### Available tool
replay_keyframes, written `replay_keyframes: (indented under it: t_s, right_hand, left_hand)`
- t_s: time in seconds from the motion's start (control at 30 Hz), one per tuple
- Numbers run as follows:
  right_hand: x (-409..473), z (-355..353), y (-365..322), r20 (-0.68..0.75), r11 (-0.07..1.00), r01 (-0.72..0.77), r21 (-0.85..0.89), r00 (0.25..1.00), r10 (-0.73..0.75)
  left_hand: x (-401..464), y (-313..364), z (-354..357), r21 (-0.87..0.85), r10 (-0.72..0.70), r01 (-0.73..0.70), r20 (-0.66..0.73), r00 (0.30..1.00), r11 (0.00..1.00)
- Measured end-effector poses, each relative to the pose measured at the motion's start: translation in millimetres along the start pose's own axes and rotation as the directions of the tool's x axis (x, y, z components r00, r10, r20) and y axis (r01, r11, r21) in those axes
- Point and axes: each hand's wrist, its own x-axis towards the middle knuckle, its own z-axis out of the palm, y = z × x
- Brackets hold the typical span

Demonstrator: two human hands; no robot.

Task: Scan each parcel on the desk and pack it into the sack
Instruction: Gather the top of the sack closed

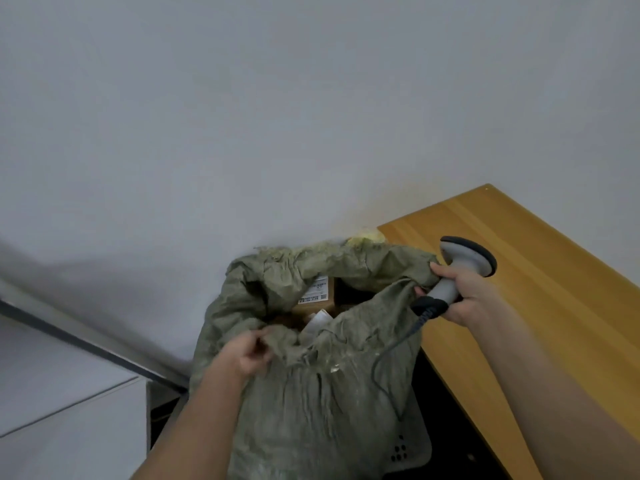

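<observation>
1. While the sack (311, 393) rim is pinched by the left hand (247, 356), parcels (317, 294) are seen inside.
2. Scanner (460, 268) gripped by right hand (460, 299); visible desk (554, 289) bare, so packing is judged nearly done.

A grey-green sack (311, 393) is held open beside the left edge of the wooden table (540, 306). Its near rim is pinched by the left hand (247, 356). A grey handheld scanner (457, 271) is gripped by the right hand (467, 296), whose fingers (437, 270) also touch the sack's right rim. Brown labelled parcels (317, 294) are visible inside the sack's mouth. A dark cable (384, 362) hangs from the scanner over the sack.
</observation>
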Motion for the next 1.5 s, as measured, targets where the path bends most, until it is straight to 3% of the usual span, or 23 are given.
replay_keyframes:
  t_s: [0.1, 0.23, 0.37, 0.6, 0.87, 1.0, 1.2, 1.5]
  right_hand:
    - [0, 5, -3, 0.014, 0.992, 0.051, 0.111, 0.998, -0.053]
    - [8, 11, 4, 0.018, 0.97, 0.106, 0.22, 0.993, -0.113]
    - [14, -1, 8, 0.021, 0.979, 0.069, 0.193, 0.997, -0.074]
    - [-6, -26, -8, 0.049, 0.994, 0.084, 0.065, 0.995, -0.088]
    - [-59, -48, -46, 0.029, 0.955, 0.297, 0.02, 0.954, -0.297]
    - [-84, -69, -55, -0.049, 0.89, 0.433, -0.139, 0.895, -0.443]
    - [-114, -119, -56, -0.166, 0.85, 0.492, -0.19, 0.837, -0.522]
    - [-121, -223, -46, -0.259, 0.776, 0.496, -0.39, 0.75, -0.609]
  left_hand:
    - [-5, 44, 51, -0.116, 0.164, -0.145, 0.179, 0.97, 0.983]
    - [7, 37, 68, -0.243, 0.24, -0.179, 0.25, 0.938, 0.953]
    - [11, 18, 74, -0.082, 0.156, -0.136, 0.335, 0.929, 0.987]
    - [-3, 55, 92, 0.109, 0.222, -0.247, 0.198, 0.955, 0.963]
    - [-65, 76, 171, 0.159, 0.316, -0.41, 0.415, 0.853, 0.898]
    - [-103, 62, 219, 0.208, 0.294, -0.472, 0.555, 0.778, 0.857]
    - [-139, 24, 272, 0.273, 0.197, -0.522, 0.71, 0.676, 0.808]
    - [-161, -46, 324, 0.359, 0.08, -0.521, 0.761, 0.643, 0.774]
